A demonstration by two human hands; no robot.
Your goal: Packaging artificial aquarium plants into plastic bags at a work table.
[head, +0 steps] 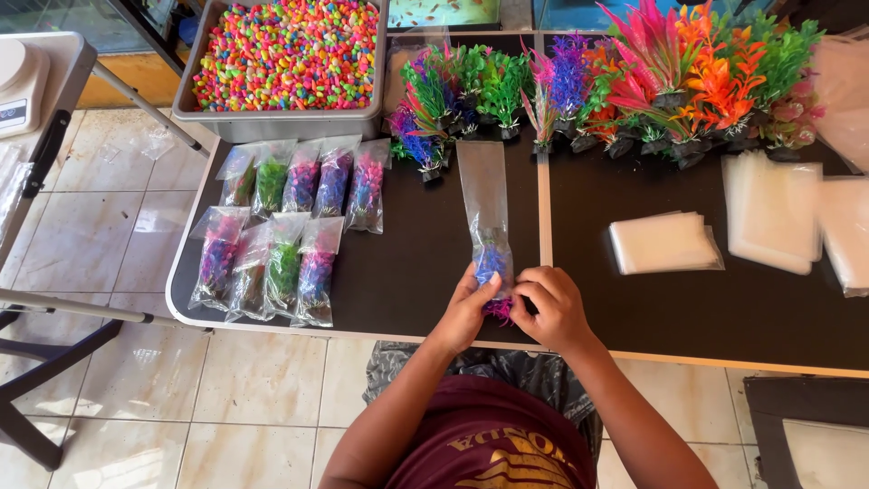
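A long clear plastic bag (485, 204) lies on the black table (407, 263), its open end near me. A small blue and purple plastic plant (493, 267) sits partly inside it, with pink tips sticking out. My left hand (466, 312) grips the bag's mouth and the plant from the left. From the right, my right hand (552, 308) pinches the same end. Both hands are near the table's front edge.
Several bagged plants (285, 226) lie in two rows at the left. A grey tub of coloured pebbles (285, 54) stands behind them. Loose plastic plants (625, 81) line the back. Stacks of empty bags (665, 243) lie at the right. A scale (20, 81) sits on a side table.
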